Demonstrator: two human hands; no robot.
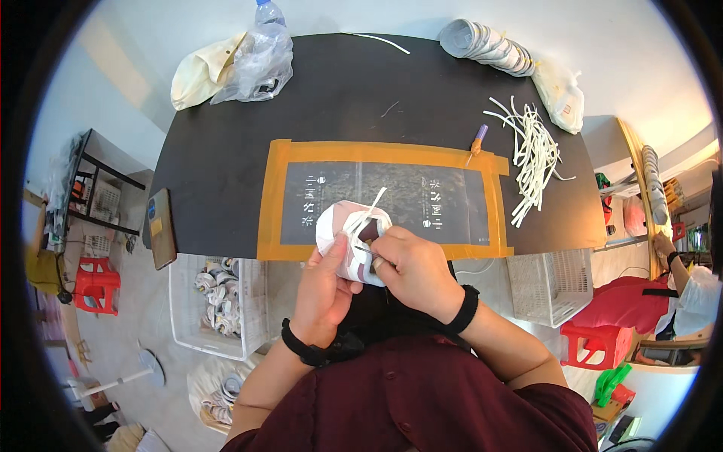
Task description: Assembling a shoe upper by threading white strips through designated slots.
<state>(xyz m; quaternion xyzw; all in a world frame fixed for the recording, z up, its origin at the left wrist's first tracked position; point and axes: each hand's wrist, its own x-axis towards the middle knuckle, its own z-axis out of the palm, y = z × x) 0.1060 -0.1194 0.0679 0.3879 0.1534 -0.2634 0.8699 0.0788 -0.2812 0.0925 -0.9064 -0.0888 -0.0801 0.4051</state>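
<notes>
A small white-and-pink shoe upper is held up over the near edge of the dark table, with a loose white lace end standing out of its top. My left hand grips its left side, thumb on the front. At its right side my right hand is closed, fingertips pinched at the opening edge. Whatever lies right between those fingertips is hidden. Below the upper, a dark sheet is fixed to the table with a border of orange tape.
White laces lie heaped at the right, near a purple-handled pointed tool. A stack of pale rolled pieces and plastic bags line the back. A phone rests at the left edge. Crates stand below; another person sits at right.
</notes>
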